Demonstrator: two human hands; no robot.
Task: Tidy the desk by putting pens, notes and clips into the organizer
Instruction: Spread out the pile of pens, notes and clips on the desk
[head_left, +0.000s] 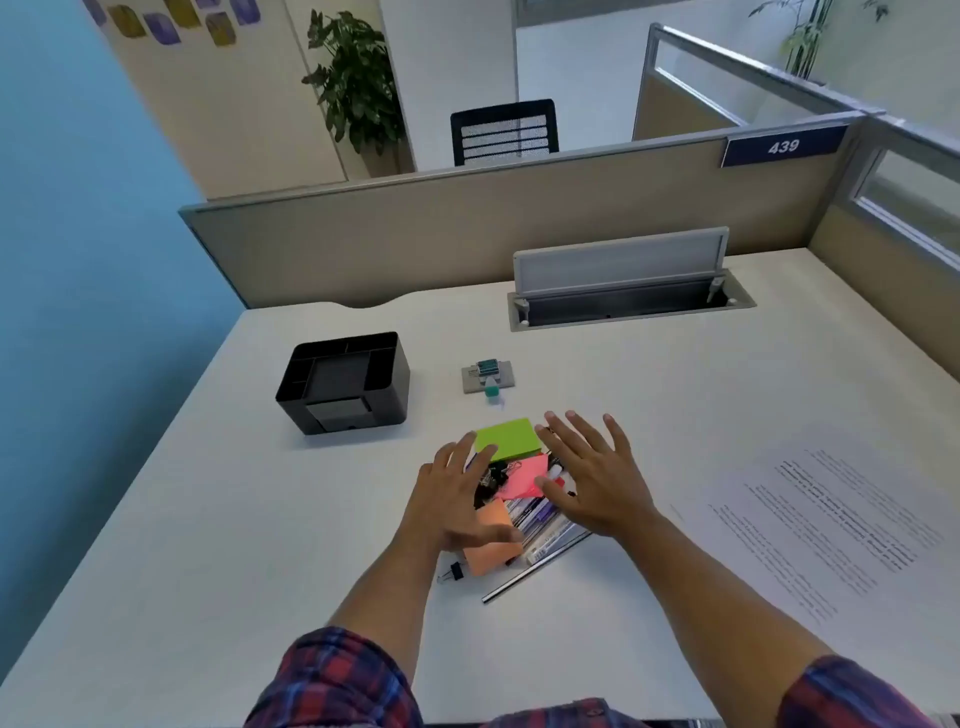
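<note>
A heap of stationery lies mid-desk: a green note pad (508, 439), a pink note pad (524, 478), an orange note pad (491, 551), several pens (545, 530) and black binder clips (488, 480). One clip (451, 572) lies apart at the heap's near left. My left hand (449, 501) hovers over the heap's left side, fingers spread, holding nothing. My right hand (597, 478) is spread flat over the right side, hiding part of the pens. The black organizer (343, 382) stands empty to the far left of the heap.
A small grey pad with a teal item (488, 375) sits beyond the heap. A printed sheet (831, 525) lies at the right. An open cable tray (623, 296) is set in the desk's back. Beige partitions (467, 228) bound the desk.
</note>
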